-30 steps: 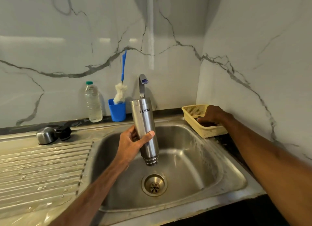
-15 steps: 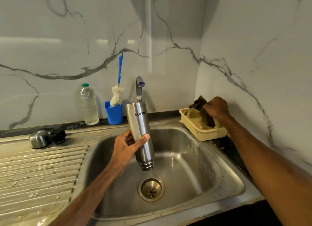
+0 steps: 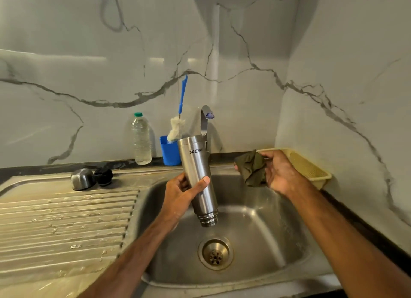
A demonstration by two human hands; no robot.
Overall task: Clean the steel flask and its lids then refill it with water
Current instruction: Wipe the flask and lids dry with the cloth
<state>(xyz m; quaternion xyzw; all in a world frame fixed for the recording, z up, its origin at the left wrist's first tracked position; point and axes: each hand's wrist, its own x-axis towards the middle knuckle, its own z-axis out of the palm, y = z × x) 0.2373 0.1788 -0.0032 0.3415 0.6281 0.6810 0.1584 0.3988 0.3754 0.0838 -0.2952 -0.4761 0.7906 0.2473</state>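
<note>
- Two hands are over the sink (image 3: pixel 269 222). On your left hand (image 3: pixel 178 193) the fingers curl round the back of the steel flask (image 3: pixel 196 164) and the thumb presses flat across its front, about mid-body.
- You hold the flask upside down and slightly tilted. Its threaded mouth points down above the drain (image 3: pixel 215 254), and its base is up in front of the tap (image 3: pixel 205 117).
- On your right hand (image 3: pixel 281 174), the thumb and curled fingers pinch a crumpled dark olive cloth (image 3: pixel 252 168). It is held in the air over the sink's back right part, near the flask but apart from it.
- Just behind that hand, a yellow basket (image 3: pixel 309 166) sits on the counter in the wall corner.
- On the drainboard (image 3: pixel 66 222) to your left, the steel lid (image 3: pixel 81 178) and the black lid (image 3: pixel 103 176) lie side by side, well apart from the flask.
- Along the back wall stand a clear plastic bottle (image 3: pixel 140 140) with a green cap and a blue cup (image 3: pixel 169 153). The cup holds a brush (image 3: pixel 182 93) with a blue handle and a white head.
</note>
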